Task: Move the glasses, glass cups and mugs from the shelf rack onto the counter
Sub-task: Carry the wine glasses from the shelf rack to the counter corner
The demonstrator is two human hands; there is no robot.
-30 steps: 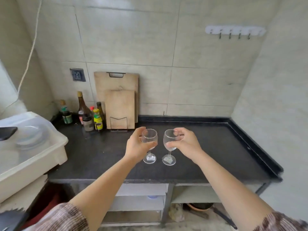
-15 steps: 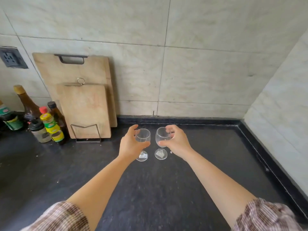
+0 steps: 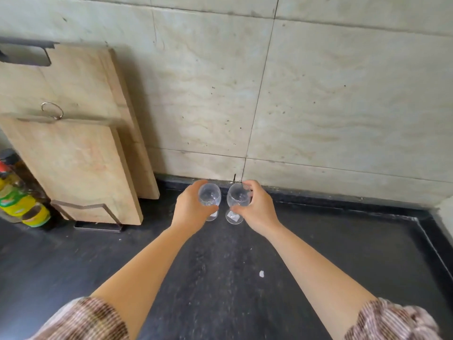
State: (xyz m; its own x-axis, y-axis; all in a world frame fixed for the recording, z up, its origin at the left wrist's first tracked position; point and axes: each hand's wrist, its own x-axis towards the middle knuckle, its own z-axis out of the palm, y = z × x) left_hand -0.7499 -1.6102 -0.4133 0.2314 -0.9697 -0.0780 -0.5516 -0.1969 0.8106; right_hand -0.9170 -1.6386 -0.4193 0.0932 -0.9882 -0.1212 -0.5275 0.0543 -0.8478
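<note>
A: Where are the two clear stemmed wine glasses?

B: Upright on the black stone tabletop [image 3: 220, 278], close to the pale tiled wall [image 3: 318, 94], side by side.

A: Who holds them?

B: The left hand [image 3: 190, 207] has its grip wrapped round the left wine glass [image 3: 209, 196]. The right hand [image 3: 257, 207] grips the right wine glass [image 3: 238, 196].

A: What else?

B: Two wooden cutting boards [image 3: 73, 155] lean on that wall, further left.

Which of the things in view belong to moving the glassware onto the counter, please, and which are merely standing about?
Part of the job:
left wine glass, in the left hand
right wine glass, in the right hand
counter

Standing about:
large cutting board
small cutting board
sauce bottles
</note>
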